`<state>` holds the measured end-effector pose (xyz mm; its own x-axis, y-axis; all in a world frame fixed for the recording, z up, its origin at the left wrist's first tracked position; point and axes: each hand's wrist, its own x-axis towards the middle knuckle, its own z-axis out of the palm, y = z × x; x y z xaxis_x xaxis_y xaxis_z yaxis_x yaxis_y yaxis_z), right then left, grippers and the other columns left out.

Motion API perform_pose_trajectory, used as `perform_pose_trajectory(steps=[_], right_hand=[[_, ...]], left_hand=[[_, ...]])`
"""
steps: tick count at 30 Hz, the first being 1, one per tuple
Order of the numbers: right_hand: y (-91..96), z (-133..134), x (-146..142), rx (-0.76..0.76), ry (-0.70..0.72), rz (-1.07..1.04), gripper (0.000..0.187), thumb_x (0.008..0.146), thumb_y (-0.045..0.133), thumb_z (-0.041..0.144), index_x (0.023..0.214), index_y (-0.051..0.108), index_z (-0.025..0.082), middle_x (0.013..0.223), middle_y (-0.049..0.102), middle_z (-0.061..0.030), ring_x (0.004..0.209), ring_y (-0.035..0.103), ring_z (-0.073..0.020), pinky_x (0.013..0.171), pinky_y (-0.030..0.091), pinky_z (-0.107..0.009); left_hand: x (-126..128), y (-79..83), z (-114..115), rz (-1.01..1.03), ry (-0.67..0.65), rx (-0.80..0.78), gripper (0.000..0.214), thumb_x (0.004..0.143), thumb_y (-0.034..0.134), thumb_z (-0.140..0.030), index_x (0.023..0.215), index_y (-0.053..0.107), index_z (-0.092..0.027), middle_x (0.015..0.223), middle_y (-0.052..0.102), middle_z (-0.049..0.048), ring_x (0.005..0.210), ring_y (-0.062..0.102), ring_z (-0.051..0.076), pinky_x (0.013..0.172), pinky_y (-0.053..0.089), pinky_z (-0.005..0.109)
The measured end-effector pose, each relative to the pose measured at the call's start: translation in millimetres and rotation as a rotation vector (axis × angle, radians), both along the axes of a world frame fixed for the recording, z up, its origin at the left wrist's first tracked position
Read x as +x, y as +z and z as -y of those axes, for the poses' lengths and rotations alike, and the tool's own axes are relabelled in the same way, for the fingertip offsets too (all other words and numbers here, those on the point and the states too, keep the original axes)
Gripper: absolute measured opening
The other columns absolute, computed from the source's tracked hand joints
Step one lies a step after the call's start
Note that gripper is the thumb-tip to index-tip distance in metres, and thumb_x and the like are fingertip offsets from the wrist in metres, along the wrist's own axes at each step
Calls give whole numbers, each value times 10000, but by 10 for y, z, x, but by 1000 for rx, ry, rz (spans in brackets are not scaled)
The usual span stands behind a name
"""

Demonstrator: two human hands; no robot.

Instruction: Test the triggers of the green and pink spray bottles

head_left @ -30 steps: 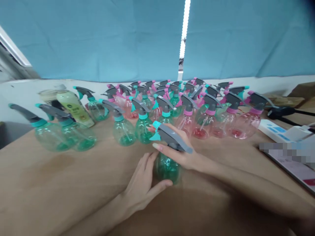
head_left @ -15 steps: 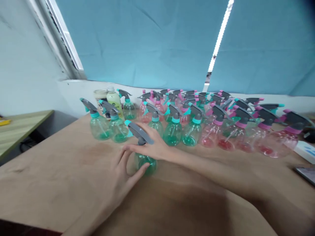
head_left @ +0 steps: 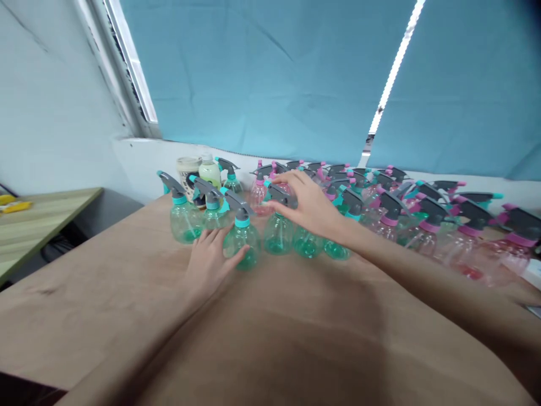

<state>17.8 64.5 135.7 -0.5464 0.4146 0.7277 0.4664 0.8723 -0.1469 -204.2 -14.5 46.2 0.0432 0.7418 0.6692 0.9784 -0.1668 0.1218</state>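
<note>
My left hand (head_left: 211, 262) is wrapped round the lower body of a green spray bottle (head_left: 244, 248) standing on the wooden table, thumb in front and fingers partly hidden behind. This bottle has a grey trigger head and a turquoise collar. Just to its right, my right hand (head_left: 310, 206) has its thumb and fingers about the grey head of another green spray bottle (head_left: 278, 234), which stands upright in the row. Two more green spray bottles, one at the far left (head_left: 185, 220), stand left of my left hand. Green liquid lies in the bottoms.
Several pink spray bottles (head_left: 509, 248) and green ones crowd the right and back. A pale-green bottle (head_left: 209, 169) and a white tub (head_left: 189, 166) stand behind, by the wall. At left is another table (head_left: 54, 208) with a yellow object (head_left: 17, 207) on it.
The green spray bottle in my left hand has moved back, toward the row. My right hand has left its head and moved right to the neighbouring bottle's head. The view has shifted slightly.
</note>
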Motion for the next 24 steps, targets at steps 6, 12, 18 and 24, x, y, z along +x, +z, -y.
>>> perform_pose_trajectory(steps=[6,12,18,24], right_hand=[[81,-266,-176,-16,-293,192,491,825,593,366,1187,532,39,1101,624,-204,1056,553,-337,878,398,-430],[5,-328,-284,-45,-336,334,496,852,547,300,1241,488,-1,773,690,-153,770,626,-298,834,350,-427],[-42,-349,-278,-67,-337,387,518,868,493,196,1325,397,-28,824,692,-188,776,629,-284,706,341,-342],[-29,-357,-281,-121,-321,378,479,875,465,156,1323,412,-5,851,698,-190,767,640,-290,611,328,-317]], left_hand=[[10,120,-181,-76,19,-27,482,877,568,-453,1234,563,-130,1054,643,127,1030,541,337,866,437,452],[26,141,-275,-116,44,-31,480,870,575,-459,1231,578,-142,1032,617,123,992,536,335,826,453,449],[49,126,-351,-127,86,-25,470,881,562,-457,1228,584,-142,1036,612,140,997,524,363,807,443,476],[49,112,-440,-146,117,-18,474,883,565,-470,1231,576,-147,1046,595,142,1007,522,361,829,429,472]])
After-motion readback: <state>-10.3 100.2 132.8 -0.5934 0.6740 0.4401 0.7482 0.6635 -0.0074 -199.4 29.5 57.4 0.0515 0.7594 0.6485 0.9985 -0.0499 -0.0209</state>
